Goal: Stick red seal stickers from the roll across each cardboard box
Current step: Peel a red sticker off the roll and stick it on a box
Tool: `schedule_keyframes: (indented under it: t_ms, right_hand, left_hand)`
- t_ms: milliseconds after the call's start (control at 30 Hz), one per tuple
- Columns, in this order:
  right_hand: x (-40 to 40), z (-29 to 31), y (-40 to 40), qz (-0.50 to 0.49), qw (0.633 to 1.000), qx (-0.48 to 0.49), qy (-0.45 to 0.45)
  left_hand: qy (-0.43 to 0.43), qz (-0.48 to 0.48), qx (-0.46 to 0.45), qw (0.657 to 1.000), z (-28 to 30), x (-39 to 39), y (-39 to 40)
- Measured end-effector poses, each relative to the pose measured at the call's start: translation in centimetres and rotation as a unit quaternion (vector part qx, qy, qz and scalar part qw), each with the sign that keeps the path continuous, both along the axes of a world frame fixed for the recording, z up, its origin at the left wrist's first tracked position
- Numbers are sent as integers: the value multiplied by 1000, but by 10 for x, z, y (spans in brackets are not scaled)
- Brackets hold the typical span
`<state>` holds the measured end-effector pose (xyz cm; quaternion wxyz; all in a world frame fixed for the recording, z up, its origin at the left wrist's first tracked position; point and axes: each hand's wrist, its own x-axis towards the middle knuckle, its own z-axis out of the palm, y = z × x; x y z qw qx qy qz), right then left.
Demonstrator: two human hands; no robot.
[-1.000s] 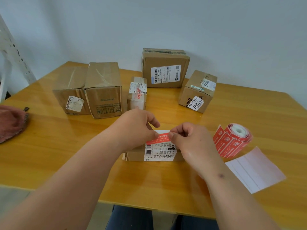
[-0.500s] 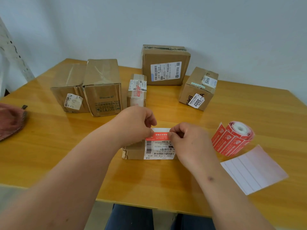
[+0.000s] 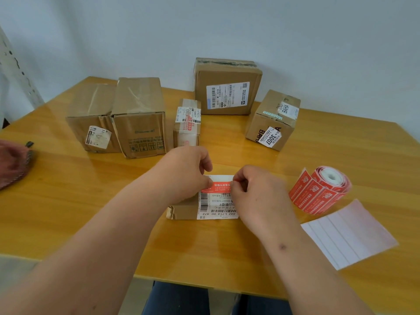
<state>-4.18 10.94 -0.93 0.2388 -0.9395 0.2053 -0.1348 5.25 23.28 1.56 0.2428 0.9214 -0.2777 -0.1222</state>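
Red seal sticker (image 3: 221,187) stretched flat across the top of the small flat box (image 3: 181,209) at table centre, over the upper edge of its white shipping label (image 3: 218,206). Pinched at its left end by the curled fingers of the left hand (image 3: 184,171), at its right end by thumb and forefinger of the right hand (image 3: 256,196). Compared with a second ago, lower and flatter against the label, both hands closer to the box top; probably touching down now, though contact hidden under the fingertips. Meaning for the task: this box nearly sealed, only pressing and smoothing left.

Sticker roll (image 3: 322,189) lying at three o'clock of the box, a loose tail of stickers trailing toward it, well apart from both hands. Spent backing sheet (image 3: 347,235) at four o'clock. Narrow box (image 3: 187,122) at twelve o'clock already bearing a red strip. Two tall boxes (image 3: 118,117) at ten o'clock, large box (image 3: 227,87) at one o'clock and tilted box (image 3: 272,119) at two o'clock without any red seal in view.
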Motion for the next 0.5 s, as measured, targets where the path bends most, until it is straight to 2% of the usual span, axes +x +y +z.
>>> schedule_keyframes:
  t_ms: [500]
  right_hand:
    - [0,3,3,39,997,-68,6]
  left_hand:
    - [-46,32,21,998,-5,-7,-2]
